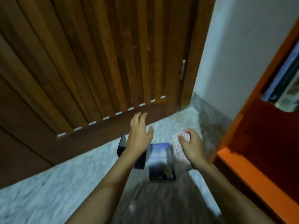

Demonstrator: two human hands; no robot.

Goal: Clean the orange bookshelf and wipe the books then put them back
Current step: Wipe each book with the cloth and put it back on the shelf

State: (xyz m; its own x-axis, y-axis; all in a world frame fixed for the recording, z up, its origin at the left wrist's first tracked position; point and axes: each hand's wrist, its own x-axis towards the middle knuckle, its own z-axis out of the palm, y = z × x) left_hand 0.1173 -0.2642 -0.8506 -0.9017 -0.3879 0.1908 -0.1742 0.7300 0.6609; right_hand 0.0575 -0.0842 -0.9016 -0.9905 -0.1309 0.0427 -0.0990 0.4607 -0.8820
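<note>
Two arms reach in from the bottom of the frame. Left hand [139, 135] is spread wide, holding nothing, over a dark book [121, 147]. Right hand [191, 146] grips a cloth [178, 147]. A blue book [160, 160] lies on the floor [64, 183], mid-frame. The shelf [239, 120] stands at the right. This looks like book-wiping time: next, lift a book and rub it.

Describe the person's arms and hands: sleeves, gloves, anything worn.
The left forearm and right forearm are bare, no sleeve in view. The left hand and right hand wear no gloves; no watch, bracelet or ring shows, though blur could hide a thin one.
</note>
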